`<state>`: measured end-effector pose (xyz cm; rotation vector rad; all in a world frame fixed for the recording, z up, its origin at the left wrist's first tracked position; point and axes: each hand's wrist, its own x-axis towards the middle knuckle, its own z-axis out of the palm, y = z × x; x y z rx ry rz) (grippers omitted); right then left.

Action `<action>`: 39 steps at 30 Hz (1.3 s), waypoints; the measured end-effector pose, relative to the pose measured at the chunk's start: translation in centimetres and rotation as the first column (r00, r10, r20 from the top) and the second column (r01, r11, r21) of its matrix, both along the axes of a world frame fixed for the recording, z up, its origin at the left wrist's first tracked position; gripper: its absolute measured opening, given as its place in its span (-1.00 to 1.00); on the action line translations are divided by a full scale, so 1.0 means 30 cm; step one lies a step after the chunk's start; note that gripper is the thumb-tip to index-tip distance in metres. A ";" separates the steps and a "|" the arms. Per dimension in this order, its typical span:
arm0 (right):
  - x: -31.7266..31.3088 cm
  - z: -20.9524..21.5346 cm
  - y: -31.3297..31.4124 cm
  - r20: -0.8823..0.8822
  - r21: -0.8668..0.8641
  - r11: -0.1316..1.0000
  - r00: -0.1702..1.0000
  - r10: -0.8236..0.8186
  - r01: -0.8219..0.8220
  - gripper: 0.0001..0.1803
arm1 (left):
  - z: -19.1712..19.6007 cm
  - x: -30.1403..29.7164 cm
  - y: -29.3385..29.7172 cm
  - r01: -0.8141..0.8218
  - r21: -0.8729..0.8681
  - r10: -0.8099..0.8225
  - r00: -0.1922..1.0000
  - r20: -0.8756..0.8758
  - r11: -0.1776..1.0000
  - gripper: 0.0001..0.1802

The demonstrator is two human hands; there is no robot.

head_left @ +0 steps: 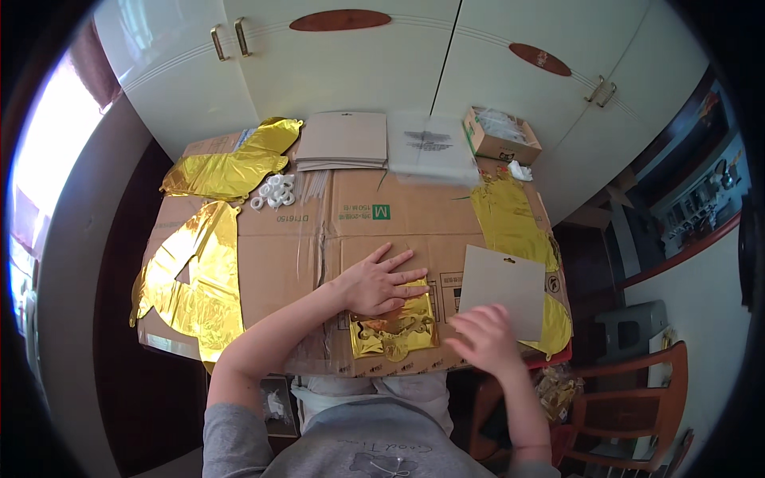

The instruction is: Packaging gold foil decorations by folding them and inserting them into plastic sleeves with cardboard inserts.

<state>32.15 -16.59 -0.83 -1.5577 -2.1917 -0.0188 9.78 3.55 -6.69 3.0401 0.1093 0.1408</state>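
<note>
My left hand (pixel 378 284) lies flat with fingers spread on a folded gold foil balloon (pixel 394 334), close to the near edge of the cardboard-covered table. The foil forms a rough rectangle, and a rounded tab sticks out at its near side. To the right, my right hand (pixel 484 338) hovers with loosely bent fingers and thumb apart, and I see nothing in it. It is beside the lower left corner of a grey-brown card (pixel 504 287) with a small hanger slot. That card partly covers gold foil balloons (pixel 514 215) along the right side.
Flat gold foil balloons (pixel 215 275) lie at the left. White rings (pixel 276 191), thin clear straws (pixel 316 185), stacked cards (pixel 343 142), clear plastic bags (pixel 430 151) and a small box (pixel 502 135) line the back. A wooden chair (pixel 629 398) stands at right.
</note>
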 end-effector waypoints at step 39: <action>-0.201 -0.125 0.318 0.306 0.474 0.859 0.951 0.047 -0.195 -0.84 | 0.052 0.036 0.099 -0.138 -0.569 -0.030 0.961 -0.276 0.811 -0.42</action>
